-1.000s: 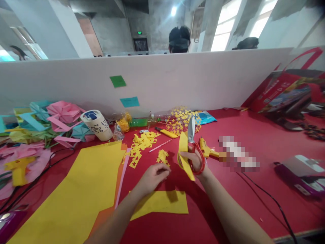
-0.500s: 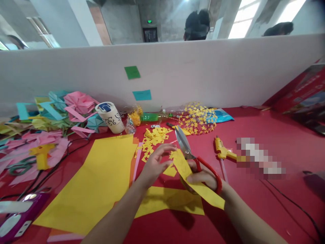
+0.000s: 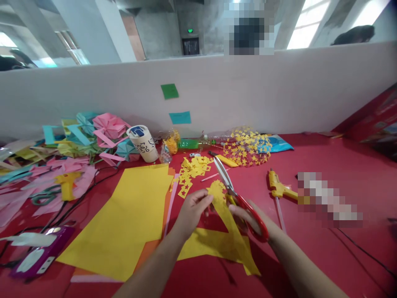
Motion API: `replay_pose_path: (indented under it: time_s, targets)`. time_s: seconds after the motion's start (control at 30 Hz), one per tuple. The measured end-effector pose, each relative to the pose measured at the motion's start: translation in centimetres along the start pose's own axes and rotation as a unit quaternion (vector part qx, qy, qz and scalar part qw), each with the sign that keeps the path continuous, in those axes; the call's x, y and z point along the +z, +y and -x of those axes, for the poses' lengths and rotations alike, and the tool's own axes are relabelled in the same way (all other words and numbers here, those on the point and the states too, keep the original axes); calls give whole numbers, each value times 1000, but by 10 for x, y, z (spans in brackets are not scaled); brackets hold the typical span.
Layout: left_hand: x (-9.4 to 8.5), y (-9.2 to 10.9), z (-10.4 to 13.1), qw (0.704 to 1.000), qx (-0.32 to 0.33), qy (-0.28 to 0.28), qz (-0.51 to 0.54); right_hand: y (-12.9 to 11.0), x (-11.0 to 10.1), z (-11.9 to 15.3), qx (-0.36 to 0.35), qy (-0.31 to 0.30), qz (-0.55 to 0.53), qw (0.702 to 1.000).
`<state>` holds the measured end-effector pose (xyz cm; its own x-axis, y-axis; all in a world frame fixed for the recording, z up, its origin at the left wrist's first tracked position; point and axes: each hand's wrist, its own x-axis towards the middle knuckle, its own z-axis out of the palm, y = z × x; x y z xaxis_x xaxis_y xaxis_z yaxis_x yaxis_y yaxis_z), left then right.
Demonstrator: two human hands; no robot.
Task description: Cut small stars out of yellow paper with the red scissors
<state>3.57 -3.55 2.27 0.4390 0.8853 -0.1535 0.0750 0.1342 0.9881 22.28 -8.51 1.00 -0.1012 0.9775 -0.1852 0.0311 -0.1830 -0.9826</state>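
My left hand [image 3: 192, 210] is closed, pinching the upper end of a long yellow paper strip [image 3: 228, 221] between thumb and fingers. The strip hangs down at a slant and its top edge looks jagged. In my right hand [image 3: 252, 219] are red-handled scissors [image 3: 262, 232], their blades pointing up and left beside the strip's top. Whether the blades touch the paper I cannot tell. Beneath both hands another yellow paper piece [image 3: 198, 245] lies on the red table. Behind the hands is a pile of yellow scraps with star cutouts [image 3: 194, 167].
Large yellow sheets [image 3: 124, 223] lie at left, near a purple power strip [image 3: 46, 254]. Glue guns [image 3: 279, 185] [image 3: 67, 184] rest on both sides. Farther back stand folded paper flowers [image 3: 110, 126], a white cup [image 3: 145, 145], a green bottle [image 3: 189, 143] and a star-covered clear object [image 3: 248, 147].
My left hand has come onto the strip's upper end. The strip has swung from slanting right to hanging more steeply. The scissors have shifted slightly, and the view has turned a little left.
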Motion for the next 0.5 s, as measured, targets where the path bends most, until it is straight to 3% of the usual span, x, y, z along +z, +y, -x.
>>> replay_pose_path:
  time_s: [0.13, 0.2, 0.33, 0.5]
  targets:
    - [13, -8, 5, 992, -89, -86, 13, 0, 2, -1, 5, 21, 16, 1000]
    - [19, -11, 6, 990, -103, -97, 6, 1, 3, 0, 26, 21, 16, 999]
    - [21, -16, 9, 991, -81, -106, -9, 13, 1, 1, 28, 22, 21, 999]
    - [12, -16, 21, 993, -34, -105, -44, 28, -8, -3, 32, 55, -3, 998]
